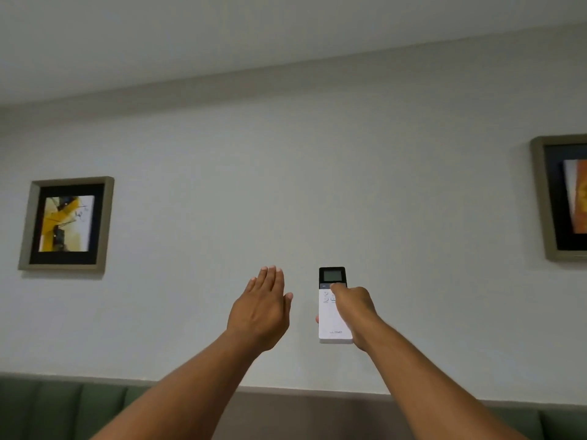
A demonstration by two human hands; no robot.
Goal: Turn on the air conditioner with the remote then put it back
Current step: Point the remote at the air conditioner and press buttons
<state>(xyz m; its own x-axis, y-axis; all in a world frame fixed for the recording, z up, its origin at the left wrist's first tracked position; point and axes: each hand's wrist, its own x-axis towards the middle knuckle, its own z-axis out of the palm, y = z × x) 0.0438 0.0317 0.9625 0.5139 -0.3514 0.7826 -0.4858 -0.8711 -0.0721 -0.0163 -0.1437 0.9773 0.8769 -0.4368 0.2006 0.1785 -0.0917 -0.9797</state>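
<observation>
A white remote (328, 315) with a black top and a small grey screen is held upright in front of the wall. My right hand (354, 309) is wrapped around its right side, and the thumb rests on the buttons just below the screen. To the left of the remote, my left hand (262, 309) is raised with its fingers straight and close together, holding nothing and a short gap away from the remote. No air conditioner is in view.
A pale wall fills the view under a white ceiling. One framed picture (66, 223) hangs at the left and another (562, 198) at the right edge. A green and grey padded headboard (63, 404) runs along the bottom.
</observation>
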